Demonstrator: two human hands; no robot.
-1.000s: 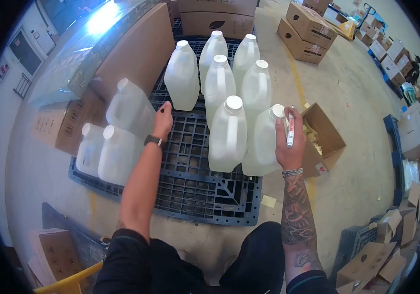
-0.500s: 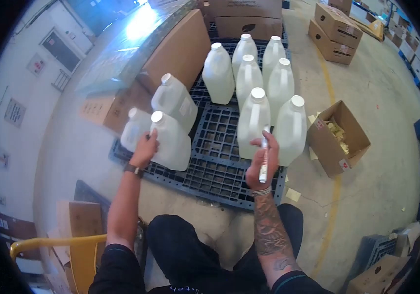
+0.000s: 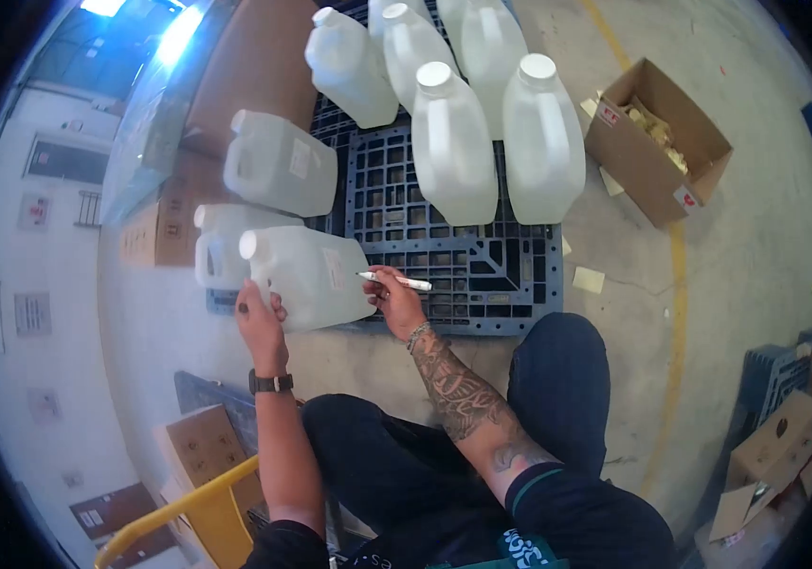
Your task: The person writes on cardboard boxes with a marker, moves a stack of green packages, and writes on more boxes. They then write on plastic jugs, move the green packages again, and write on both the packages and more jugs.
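Note:
A translucent white plastic jug point(image 3: 306, 294) with a white cap leans at the front left of the black pallet point(image 3: 520, 308). My left hand point(image 3: 261, 318) is closed on its handle side, just below the cap. My right hand point(image 3: 394, 303) pinches a white marker pen point(image 3: 410, 282), its dark tip pointing left at the small pale label point(image 3: 334, 269) on the jug. A narrow gap seems to lie between tip and label. Behind the held jug stand a second jug point(image 3: 221, 248), partly hidden, and a third jug point(image 3: 278, 166) with a label.
Several more capped jugs point(image 3: 458, 156) stand on the pallet's far and right parts. An open carton point(image 3: 638, 156) with crumpled yellowish paper sits on the floor to the right. Large cartons point(image 3: 245, 76) line the left side. A yellow cart handle point(image 3: 178, 507) is at lower left.
My right hand has moved left with the marker, whose dark tip now shows beside the held jug. That jug has tilted over to the left. The view has shifted downward.

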